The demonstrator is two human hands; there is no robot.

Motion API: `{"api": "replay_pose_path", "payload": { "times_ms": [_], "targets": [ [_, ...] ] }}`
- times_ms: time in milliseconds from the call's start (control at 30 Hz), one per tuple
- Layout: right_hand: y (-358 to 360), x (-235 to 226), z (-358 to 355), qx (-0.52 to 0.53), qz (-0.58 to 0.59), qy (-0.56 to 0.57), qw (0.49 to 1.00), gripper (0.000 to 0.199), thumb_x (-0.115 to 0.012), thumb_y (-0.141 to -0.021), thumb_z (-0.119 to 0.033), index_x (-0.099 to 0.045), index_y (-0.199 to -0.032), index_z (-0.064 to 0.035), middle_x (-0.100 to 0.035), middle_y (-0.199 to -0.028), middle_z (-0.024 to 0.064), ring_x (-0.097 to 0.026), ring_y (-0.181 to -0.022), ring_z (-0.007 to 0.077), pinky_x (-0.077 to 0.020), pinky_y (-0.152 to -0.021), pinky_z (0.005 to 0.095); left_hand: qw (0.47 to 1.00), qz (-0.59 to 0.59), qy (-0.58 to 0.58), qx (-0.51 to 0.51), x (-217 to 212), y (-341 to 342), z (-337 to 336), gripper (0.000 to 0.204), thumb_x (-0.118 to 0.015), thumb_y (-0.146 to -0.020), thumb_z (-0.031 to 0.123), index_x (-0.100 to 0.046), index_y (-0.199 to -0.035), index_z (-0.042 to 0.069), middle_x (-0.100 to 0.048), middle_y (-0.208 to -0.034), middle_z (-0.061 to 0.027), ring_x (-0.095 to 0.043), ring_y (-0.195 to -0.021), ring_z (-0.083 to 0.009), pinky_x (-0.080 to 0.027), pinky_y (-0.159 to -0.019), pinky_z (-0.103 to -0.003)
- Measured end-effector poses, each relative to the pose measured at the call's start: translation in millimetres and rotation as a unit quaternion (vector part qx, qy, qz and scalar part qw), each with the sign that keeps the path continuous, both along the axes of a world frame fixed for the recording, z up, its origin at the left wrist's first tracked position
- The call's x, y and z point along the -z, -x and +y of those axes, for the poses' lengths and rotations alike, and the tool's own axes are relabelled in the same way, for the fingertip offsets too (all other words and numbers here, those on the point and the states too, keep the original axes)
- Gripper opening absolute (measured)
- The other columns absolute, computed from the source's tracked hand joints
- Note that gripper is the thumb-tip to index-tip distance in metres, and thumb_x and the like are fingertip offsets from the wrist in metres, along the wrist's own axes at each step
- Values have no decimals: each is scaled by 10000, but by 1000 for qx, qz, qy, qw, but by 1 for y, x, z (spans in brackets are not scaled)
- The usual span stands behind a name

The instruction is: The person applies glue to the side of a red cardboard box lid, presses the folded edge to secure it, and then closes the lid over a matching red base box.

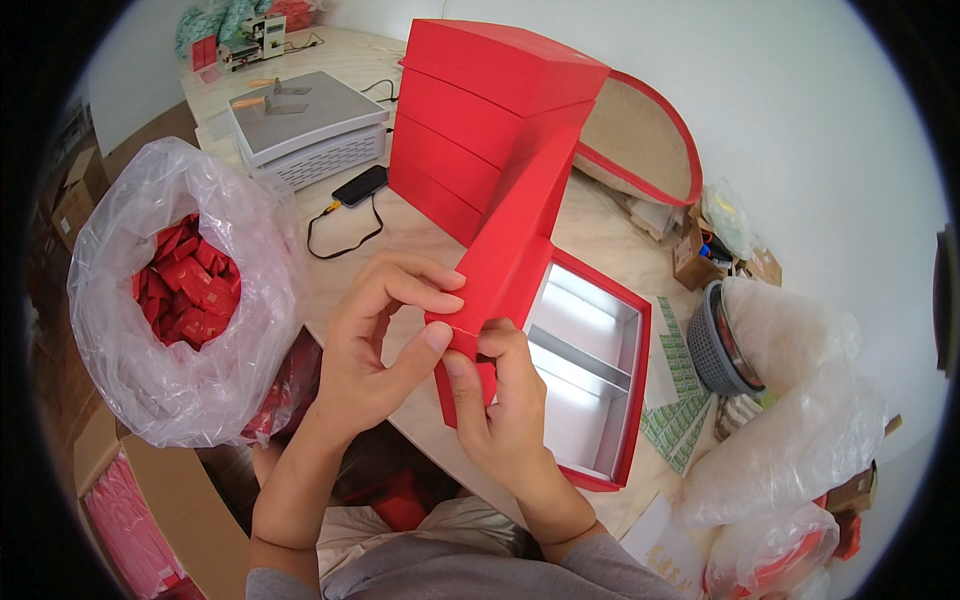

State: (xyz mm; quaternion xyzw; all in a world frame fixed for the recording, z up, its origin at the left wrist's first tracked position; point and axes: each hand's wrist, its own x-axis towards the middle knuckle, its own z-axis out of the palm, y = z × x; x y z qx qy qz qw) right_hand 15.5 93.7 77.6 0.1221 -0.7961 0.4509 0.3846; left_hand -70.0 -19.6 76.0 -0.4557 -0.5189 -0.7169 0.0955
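Both hands are at the near corner of a raised red box lid (512, 245). My left hand (372, 335) pinches the lid's edge between thumb and fingertips. Just to its right, my right hand (500, 410) is closed on the same corner, its thumb on the lower part and its fingers bent around the edge. The open red box (575, 415) lies on the table to the right of my hands. White lining and a divider split its inside into two compartments, both bare. Behind the lid rises a stack of closed red boxes (460, 125).
At left, a clear plastic bag (95, 330) holds many small red packets (195, 285); below it is a cardboard box (195, 510) with pink contents. A phone (360, 185) and a grey-topped machine (300, 115) lie beyond. Green sticker sheets (680, 400) and a grey basket (712, 345) are at right.
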Motion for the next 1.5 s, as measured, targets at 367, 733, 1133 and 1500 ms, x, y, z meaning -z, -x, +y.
{"api": "replay_pose_path", "payload": {
  "times_ms": [367,733,1133,1500],
  "targets": [
    [1,2,2,-1,6,-4,1000,148,-581,-851,25,-466,-944,30,-550,-886,198,-574,-726,350,-462,-616,329,999,-37,-13,8,-2,-5,0,124,-511,-869,43,-601,-951,19,-550,-1067,-116,-522,-1025,-188,-394,-920,-322],
    [2,0,2,-7,12,1,1000,142,-583,-850,29,-465,-928,34,-551,-879,201,-570,-718,345,-460,-617,325,998,-57,-20,4,-1,-7,1,120,-518,-883,68,-600,-951,12,-555,-1063,-114,-521,-1036,-193,-391,-923,-324],
    [3,1,2,-18,24,16,999,155,-585,-834,59,-468,-928,23,-543,-862,182,-561,-677,325,-451,-584,317,997,-77,-11,-20,-9,-17,8,174,-605,-819,166,-570,-926,33,-519,-1069,-102,-491,-1049,-188,-363,-941,-334],
    [0,-2,3,-16,7,17,1000,160,-585,-831,52,-483,-949,19,-522,-849,178,-553,-687,350,-452,-593,347,986,-154,-17,57,-13,-17,7,178,-573,-777,90,-537,-945,49,-472,-1084,-69,-452,-1069,-168,-325,-970,-322]
  ]
}}
